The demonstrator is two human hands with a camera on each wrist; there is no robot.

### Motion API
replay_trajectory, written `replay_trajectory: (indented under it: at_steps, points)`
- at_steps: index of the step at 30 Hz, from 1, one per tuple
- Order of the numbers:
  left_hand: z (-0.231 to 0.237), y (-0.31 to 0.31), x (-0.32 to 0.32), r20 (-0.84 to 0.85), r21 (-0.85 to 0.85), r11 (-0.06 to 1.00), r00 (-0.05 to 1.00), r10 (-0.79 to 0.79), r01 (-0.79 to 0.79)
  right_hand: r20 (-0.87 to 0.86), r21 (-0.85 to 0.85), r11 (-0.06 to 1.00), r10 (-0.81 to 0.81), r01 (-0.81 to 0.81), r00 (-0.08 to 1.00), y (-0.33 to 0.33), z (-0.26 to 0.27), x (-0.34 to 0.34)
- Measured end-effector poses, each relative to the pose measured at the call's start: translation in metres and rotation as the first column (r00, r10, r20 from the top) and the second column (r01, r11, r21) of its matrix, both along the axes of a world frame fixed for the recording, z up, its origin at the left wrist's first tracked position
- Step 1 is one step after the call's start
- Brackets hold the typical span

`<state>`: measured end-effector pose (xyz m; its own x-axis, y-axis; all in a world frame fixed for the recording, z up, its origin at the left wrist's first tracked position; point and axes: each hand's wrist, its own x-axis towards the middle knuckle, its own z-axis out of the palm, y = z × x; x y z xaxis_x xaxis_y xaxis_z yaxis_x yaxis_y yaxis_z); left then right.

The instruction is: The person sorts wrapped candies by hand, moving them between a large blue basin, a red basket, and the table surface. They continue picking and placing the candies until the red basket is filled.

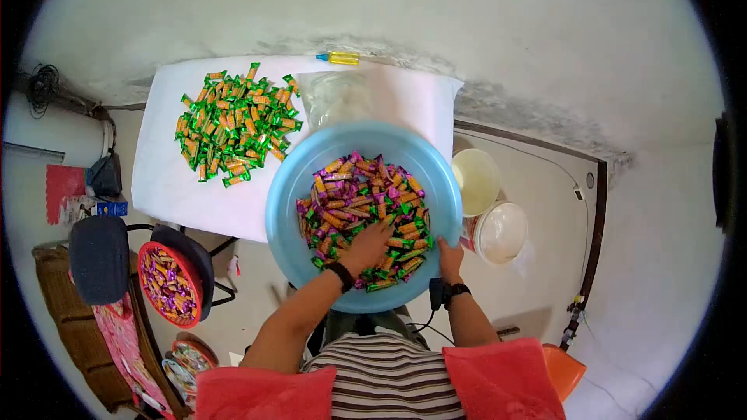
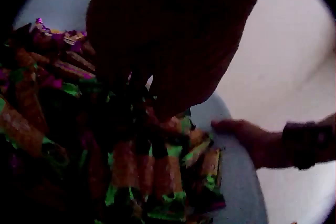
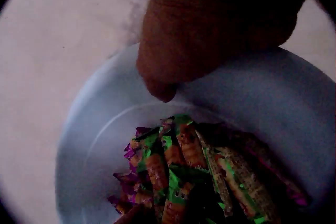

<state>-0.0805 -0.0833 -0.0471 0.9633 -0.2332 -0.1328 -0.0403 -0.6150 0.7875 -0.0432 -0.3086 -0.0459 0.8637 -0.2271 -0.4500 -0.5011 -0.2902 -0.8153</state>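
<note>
Packets (image 1: 359,201) lay every which way in the basin (image 1: 284,206), directly under my L hand (image 1: 367,249) (nearer; fingers buried, couldn't tell grip), w/ my R hand (image 1: 450,259) clasping its R rim (image 1: 457,206).

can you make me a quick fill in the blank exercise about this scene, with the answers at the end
1. The right hand holds the edge of the large basin, which is ____ in color.
2. The left hand is in among mixed packets, some green-ended and others ____-ended.
3. A separate pile of green-ended packets lies on a table with a ____ covering.
4. The round basket of packets at the lower left of the head view is ____.

Missing words: blue; purple; white; red.
</note>
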Motion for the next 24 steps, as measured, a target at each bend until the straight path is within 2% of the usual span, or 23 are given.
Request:
replay_trajectory:
  at_steps: [1,2,4,6,7,8,9,11,12,13,14,15,16,17,19,21,23,24]
  points:
    - [0.0,-0.012,0.0,0.086,0.212,0.977,0.995,-0.042,0.023,-0.047,-0.001,0.999,-0.034,0.034,0.998,0.0,0.001,0.001]
    - [0.0,-0.019,-0.001,0.16,0.417,0.909,0.982,-0.101,0.026,-0.046,0.003,1.0,-0.031,0.031,0.998,-0.001,0.002,0.001]
    - [0.002,-0.019,-0.002,0.125,0.425,0.904,0.986,-0.109,0.046,-0.075,-0.103,0.994,0.032,-0.04,0.997,0.001,0.006,0.002]
    - [0.006,-0.018,-0.003,0.09,0.436,0.898,0.99,-0.105,0.055,-0.013,-0.037,0.999,0.019,-0.02,1.0,-0.001,0.002,0.0]
    - [0.009,-0.016,-0.002,-0.002,0.424,0.897,0.991,-0.135,0.123,0.044,0.031,0.999,0.004,-0.005,0.999,-0.001,-0.001,0.0]
    - [0.013,-0.011,-0.001,-0.095,0.413,0.893,0.984,-0.154,0.18,0.01,-0.053,0.998,0.041,-0.041,0.999,-0.002,-0.003,0.001]
    - [0.02,-0.006,0.002,-0.096,0.441,0.886,0.989,-0.116,0.147,-0.024,-0.133,0.987,0.083,-0.085,0.996,-0.003,-0.004,0.004]
    - [0.034,0.004,0.004,-0.304,0.186,0.98,0.953,-0.011,0.071,0.082,0.136,0.99,0.014,-0.025,0.997,-0.001,-0.005,0.001]
    - [0.034,0.013,-0.003,-0.304,0.208,0.977,0.952,0.024,0.042,0.101,0.04,0.997,0.058,-0.063,0.993,0.001,0.004,0.0]
    - [0.034,0.02,-0.011,-0.142,0.014,0.965,0.955,0.26,-0.26,0.121,-0.06,0.994,0.099,-0.093,0.988,0.005,0.012,0.001]
    - [0.032,0.028,-0.016,-0.022,-0.222,0.841,0.865,0.502,-0.493,0.114,-0.035,0.997,0.075,-0.072,0.991,0.002,0.001,0.001]
    - [0.026,0.043,-0.02,-0.014,-0.211,0.834,0.854,0.52,-0.511,0.105,-0.013,0.999,0.051,-0.05,0.993,-0.001,-0.007,0.001]
    - [0.015,0.065,-0.027,-0.112,-0.464,0.603,0.718,0.687,-0.649,0.106,0.001,0.998,0.068,-0.069,0.992,-0.003,-0.008,0.002]
    - [0.01,0.087,-0.036,-0.256,-0.654,0.29,0.565,0.784,-0.699,0.067,0.019,0.996,0.082,-0.083,0.994,-0.006,-0.007,0.001]
    - [0.033,0.15,-0.048,-0.392,-0.574,0.04,0.318,0.863,-0.818,0.024,0.039,0.994,0.104,-0.105,0.994,-0.012,-0.016,0.0]
    - [0.032,0.213,-0.059,-0.528,-0.418,-0.196,0.061,0.847,-0.887,0.146,0.005,1.0,0.028,-0.029,0.989,-0.019,-0.037,-0.001]
    - [-0.009,0.267,-0.074,-0.629,-0.395,-0.33,-0.01,0.777,-0.857,0.112,-0.019,0.997,0.077,-0.075,0.991,-0.024,-0.034,-0.001]
    - [-0.032,0.291,-0.079,-0.648,-0.368,-0.355,-0.037,0.761,-0.859,0.083,-0.037,0.993,0.118,-0.116,0.99,-0.026,-0.033,-0.001]
